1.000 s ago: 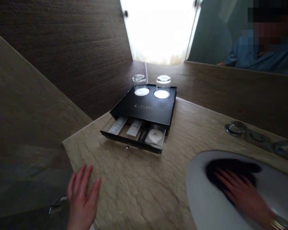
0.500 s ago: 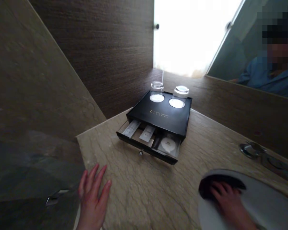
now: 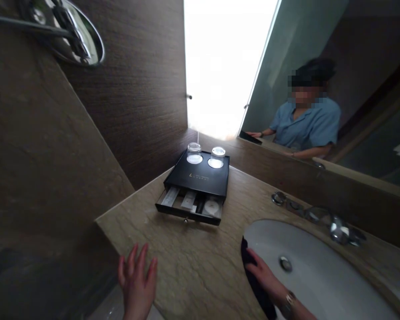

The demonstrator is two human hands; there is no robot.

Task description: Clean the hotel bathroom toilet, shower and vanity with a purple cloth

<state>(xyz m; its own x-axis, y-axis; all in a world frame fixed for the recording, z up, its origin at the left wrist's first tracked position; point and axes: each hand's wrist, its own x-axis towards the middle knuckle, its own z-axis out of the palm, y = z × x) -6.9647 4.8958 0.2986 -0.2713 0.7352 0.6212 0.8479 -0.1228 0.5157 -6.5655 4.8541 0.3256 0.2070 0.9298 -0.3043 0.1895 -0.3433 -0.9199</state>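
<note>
Dark cloth (image 3: 255,280) lies draped on the left inner wall of the white sink (image 3: 320,275), pressed there by the right hand (image 3: 265,278), fingers spread flat on top of it, not clenched; a bracelet or watch shows at the wrist. Cloth looks soft and limp, prob. light, maybe damp, so it would bunch under the palm rather than slide stiffly; best taken by pinching a fold near the top edge by the basin rim, or kept under a flat palm w/ pressure. Can't tell if any fingers curl under it. Left hand (image 3: 138,284) is open, fingers apart, resting flat on the near edge of the stone counter (image 3: 193,258), holding nothing. Drain (image 3: 286,263) sits in the basin just right of the right hand. Chrome tap fittings (image 3: 320,218) run along the back of the counter behind the sink. In the far corner sits a black amenity box (image 3: 200,180) w/ its drawer (image 3: 190,206) pulled out, small packets inside, too small to read. Two glasses (image 3: 205,155) stand upside down on the box top, fragile, well apart from both hands. Round wall mirror (image 3: 70,31) at upper left; the big mirror (image 3: 320,89) reflects a person in a blue shirt.
</note>
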